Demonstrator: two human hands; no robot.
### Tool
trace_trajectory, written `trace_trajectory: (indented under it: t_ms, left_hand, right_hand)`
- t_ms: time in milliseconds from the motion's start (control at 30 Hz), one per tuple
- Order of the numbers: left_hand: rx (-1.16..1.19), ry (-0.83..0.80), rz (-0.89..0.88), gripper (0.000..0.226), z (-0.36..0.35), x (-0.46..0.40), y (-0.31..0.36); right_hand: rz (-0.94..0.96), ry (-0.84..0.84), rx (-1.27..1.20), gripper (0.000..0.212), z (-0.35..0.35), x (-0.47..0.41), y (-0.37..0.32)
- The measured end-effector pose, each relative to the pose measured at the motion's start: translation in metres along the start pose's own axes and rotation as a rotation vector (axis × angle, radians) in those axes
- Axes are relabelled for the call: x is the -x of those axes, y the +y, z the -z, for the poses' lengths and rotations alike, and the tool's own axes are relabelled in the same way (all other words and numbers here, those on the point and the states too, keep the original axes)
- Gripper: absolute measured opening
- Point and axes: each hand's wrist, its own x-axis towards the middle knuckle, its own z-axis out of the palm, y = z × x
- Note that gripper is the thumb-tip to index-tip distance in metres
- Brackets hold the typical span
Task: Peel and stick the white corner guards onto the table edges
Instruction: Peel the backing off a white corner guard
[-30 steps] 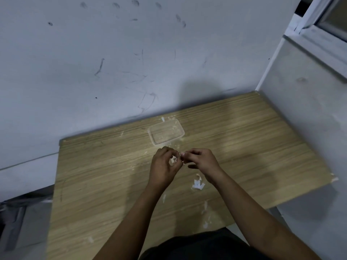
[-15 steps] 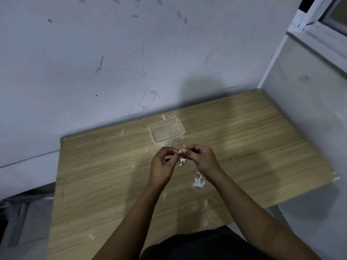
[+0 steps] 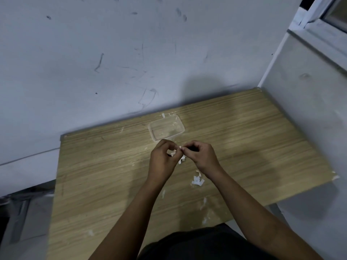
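Observation:
Over the middle of the wooden table (image 3: 244, 139) my left hand (image 3: 162, 160) and my right hand (image 3: 201, 156) meet fingertip to fingertip. Both pinch a small white corner guard (image 3: 173, 152), which is mostly hidden by the fingers. A white backing strip (image 3: 181, 160) hangs down from between the hands. A white corner guard (image 3: 336, 177) sits on the table's near right corner.
A clear plastic container (image 3: 166, 129) stands just beyond my hands. White peeled scraps (image 3: 197, 181) lie on the table near my right wrist, with more bits towards the front edge. Scuffed walls close the table at the back and right.
My hands have risen slightly and moved a little farther from me. The white strip now hangs lower between them.

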Motion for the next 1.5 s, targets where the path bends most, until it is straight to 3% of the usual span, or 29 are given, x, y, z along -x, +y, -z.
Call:
trace_trajectory:
  t_ms: [367,667,867,967,1200,1367,1500]
  left_hand:
    - [0.509,-0.003,0.394,0.011,-0.004,0.004,0.006]
    - [0.192,0.068,0.078,0.007,0.010,0.004,0.011]
    - [0.309,0.094,0.242,0.008,0.006,0.002,0.008]
    - [0.533,0.130,0.385,0.014,0.003,0.002,0.009]
    - [0.768,0.125,0.434,0.015,0.008,0.005,0.011]
    - [0.763,0.115,0.470,0.014,0.015,0.009,0.005]
    - [0.655,-0.002,0.526,0.012,0.008,0.015,-0.014]
  right_hand:
    - [-0.026,0.043,-0.162,0.005,-0.003,0.002,-0.010]
    - [-0.068,-0.068,-0.170,0.005,-0.005,0.001,-0.021]
    - [0.024,0.041,-0.092,0.006,-0.015,0.005,-0.024]
    - [-0.061,0.087,-0.247,0.012,-0.017,0.005,-0.025]
    - [-0.190,0.096,-0.437,0.010,-0.011,0.004,-0.021]
    - [-0.289,0.194,-0.511,0.014,0.000,0.003,-0.005]
    - [-0.333,0.190,-0.467,0.011,0.008,0.005,0.007]
